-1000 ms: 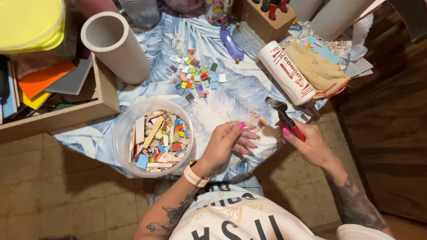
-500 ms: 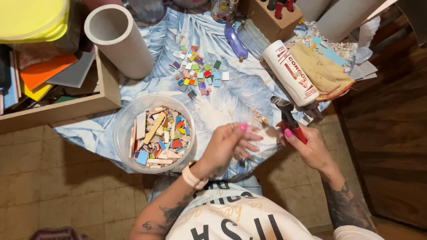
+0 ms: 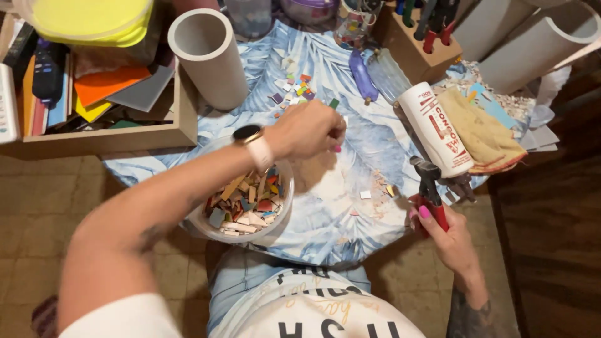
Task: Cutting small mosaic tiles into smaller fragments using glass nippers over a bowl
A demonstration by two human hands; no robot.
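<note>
Nippers [image 3: 429,188] gripped in right hand [image 3: 447,235]; left hand [image 3: 307,128] stretched forward, fingers curled, contents unclear.

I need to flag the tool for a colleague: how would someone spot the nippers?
Start at the round table with the blue leaf-print cloth. At its right edge, the right hand grips the red-handled metal nippers, the only red-handled tool off the wooden rack.

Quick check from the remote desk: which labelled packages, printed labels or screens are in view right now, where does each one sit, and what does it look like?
White cylindrical tube with red print: lying slantwise at the table's right, against a tan cloth.
Dark round-faced wristwatch screen on a pale strap: on the left wrist, above the clear plastic tub of mosaic pieces.
Nothing else labelled shows clearly.
</note>
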